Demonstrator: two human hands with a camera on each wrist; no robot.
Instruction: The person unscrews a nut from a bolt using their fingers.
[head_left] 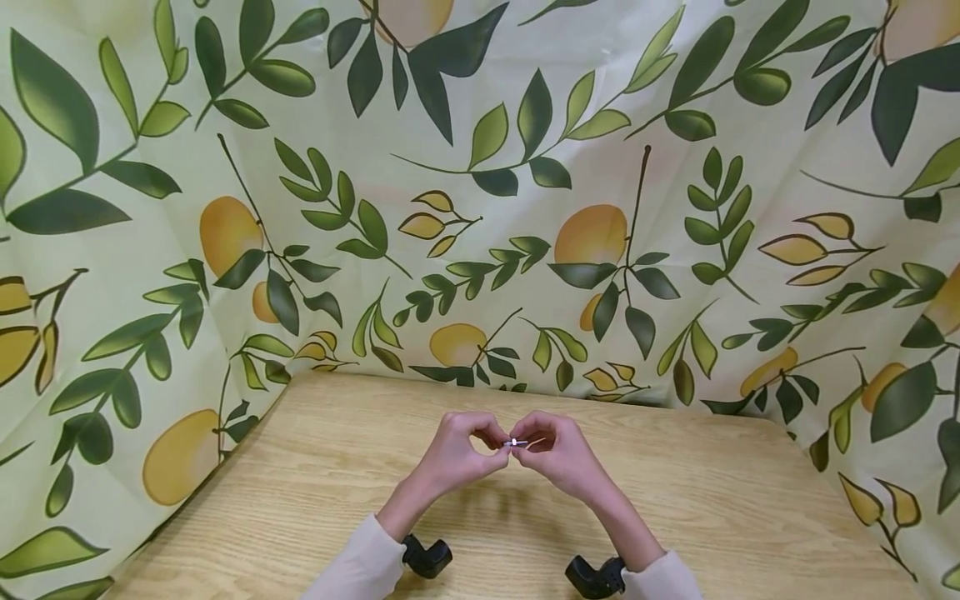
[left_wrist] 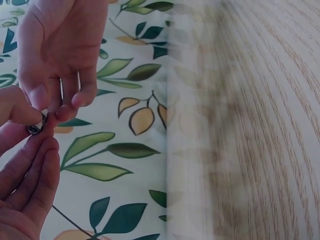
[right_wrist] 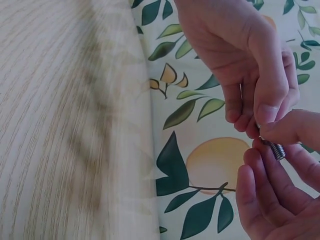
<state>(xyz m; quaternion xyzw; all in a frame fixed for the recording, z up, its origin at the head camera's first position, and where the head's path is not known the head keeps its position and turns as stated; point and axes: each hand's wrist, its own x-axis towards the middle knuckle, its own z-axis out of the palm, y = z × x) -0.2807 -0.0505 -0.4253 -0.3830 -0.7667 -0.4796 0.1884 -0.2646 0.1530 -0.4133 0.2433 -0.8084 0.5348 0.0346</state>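
A small metal bolt-like piece [head_left: 514,442] with a bright middle spans the fingertips of both hands, above the table. My left hand [head_left: 459,454] pinches one end between thumb and fingers. From the other side, my right hand [head_left: 561,454] pinches the opposite end. Screw thread shows on the metal piece [right_wrist: 278,151] by the right thumb in the right wrist view. The left wrist view shows a shiny rounded end of the metal piece [left_wrist: 36,129] at the left fingers. Fingertips cover much of it, so whether it is one part or two I cannot tell.
Below the hands lies a light wood-grain table [head_left: 337,483]. A cloth [head_left: 480,225] printed with leaves and orange fruit hangs behind and at both sides. Black wrist devices [head_left: 427,557] sit at both cuffs, close above the table.
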